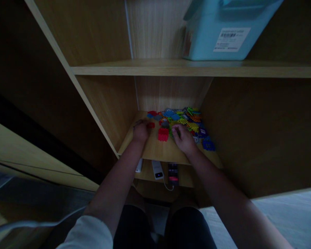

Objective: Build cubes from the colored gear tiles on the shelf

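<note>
My left hand (pixel 140 131) is at the left of a wooden shelf, its fingers bent and closed at a small red plastic piece (pixel 151 125); the shadowed fingertips are hard to see. My right hand (pixel 183 139) is at the edge of a pile of colourful plastic gear pieces (pixel 182 121). Its thumb and fingers are curled toward each other, and anything between the tips is too small to make out. Between my hands a red ribbed block (pixel 163 134) stands on the shelf, with a dark grey round piece (pixel 165 123) just behind it.
A light blue bin (pixel 217 34) with a white label sits on the upper shelf board (pixel 155 69). Below the working shelf lie a white power bank (pixel 158 170) and a phone (pixel 173 173) joined by a cable. Blue pieces (pixel 208 144) lie near the right side wall.
</note>
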A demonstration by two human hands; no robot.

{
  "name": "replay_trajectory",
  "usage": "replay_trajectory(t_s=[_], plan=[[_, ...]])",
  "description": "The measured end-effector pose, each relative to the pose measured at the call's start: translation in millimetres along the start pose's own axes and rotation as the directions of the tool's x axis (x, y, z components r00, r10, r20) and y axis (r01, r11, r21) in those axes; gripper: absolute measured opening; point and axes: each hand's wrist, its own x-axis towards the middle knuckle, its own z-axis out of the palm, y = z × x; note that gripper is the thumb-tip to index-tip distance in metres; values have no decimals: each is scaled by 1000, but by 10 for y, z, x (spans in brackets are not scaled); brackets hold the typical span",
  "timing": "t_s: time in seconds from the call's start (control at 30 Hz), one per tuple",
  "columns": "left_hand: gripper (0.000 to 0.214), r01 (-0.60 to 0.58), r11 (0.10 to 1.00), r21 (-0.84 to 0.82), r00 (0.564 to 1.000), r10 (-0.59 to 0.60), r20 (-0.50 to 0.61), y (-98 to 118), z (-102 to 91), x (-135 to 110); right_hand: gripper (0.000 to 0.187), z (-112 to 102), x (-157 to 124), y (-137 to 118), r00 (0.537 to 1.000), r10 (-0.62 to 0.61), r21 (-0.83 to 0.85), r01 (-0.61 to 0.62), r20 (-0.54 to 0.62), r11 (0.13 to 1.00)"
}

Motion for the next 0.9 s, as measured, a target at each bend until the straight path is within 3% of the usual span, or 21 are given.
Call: replay_trajectory(t_s=[0.23, 0.43, 0.6, 0.73, 0.8, 0.9], plan=[[46, 36, 985, 172, 999, -42, 34, 146, -34, -62, 37, 0, -6, -11, 1000, 7, -8, -7, 1, 1000], [35, 66, 987, 150, 996, -73, 41, 150, -69, -40, 38, -4, 0, -26, 1000, 4, -10, -4, -8, 1000], [25, 9, 991, -136, 998, -17, -58, 48, -18, -8, 38, -12, 2, -24, 1000, 0, -1, 0, -8, 1000], [27, 11, 931, -366, 977, -88, -194, -54, 11, 53, 37, -13, 0, -21, 1000, 2, -5, -3, -14, 1000], [25, 29, 842, -539, 964, -167, -209, -74, 21, 96, 36, -16, -2, -25, 1000, -1, -13, 1, -17, 1000], [33, 47, 622, -781, 952, -266, -154, -51, 32, 150, 33, -32, 0, -52, 1000, -27, -38, 26, -13, 999]])
